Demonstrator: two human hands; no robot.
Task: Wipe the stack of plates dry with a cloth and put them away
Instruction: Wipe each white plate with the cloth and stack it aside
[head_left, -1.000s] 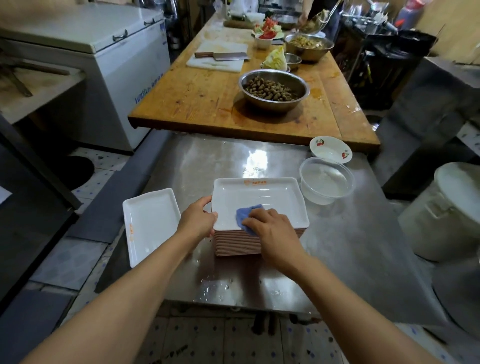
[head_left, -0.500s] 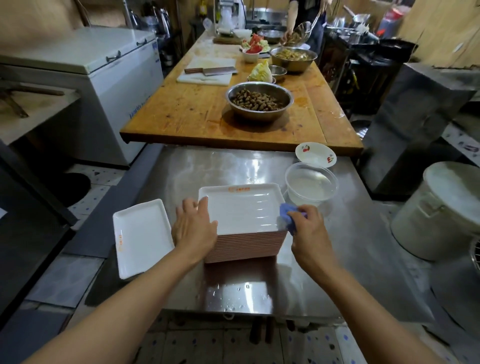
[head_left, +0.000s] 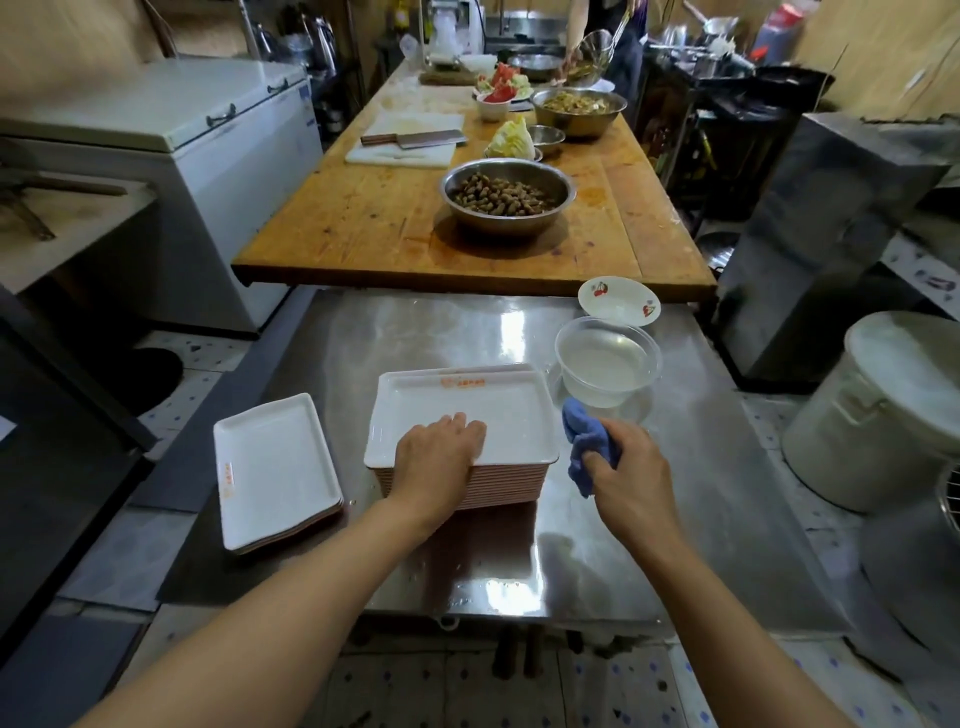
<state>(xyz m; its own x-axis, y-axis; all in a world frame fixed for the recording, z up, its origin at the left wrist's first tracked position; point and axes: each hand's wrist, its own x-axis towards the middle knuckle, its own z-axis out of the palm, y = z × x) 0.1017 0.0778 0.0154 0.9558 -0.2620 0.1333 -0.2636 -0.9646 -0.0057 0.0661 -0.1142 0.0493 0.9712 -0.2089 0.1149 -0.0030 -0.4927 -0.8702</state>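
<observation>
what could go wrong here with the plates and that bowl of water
The top plate sits shifted off the stack; if the left hand drags it carelessly, it may slip or tip the pile. The right hand, gripping the cloth, is close to the water bowl and could knock it.

Your work surface is a steel table (head_left: 675, 519), shiny and wet along its near edge, carrying four things — a tall stack of plates (head_left: 498, 415) at the middle, a short pile of plates (head_left: 275, 467) at your left edge, a clear plastic bowl (head_left: 608, 364) just right of the tall stack, and a cherry-patterned dish (head_left: 618, 301) behind that bowl. Beyond it a wooden table (head_left: 374, 228) carries a metal bowl of peanuts (head_left: 506, 197) and a cutting board (head_left: 402, 140) — more bowls stand farther back.
</observation>
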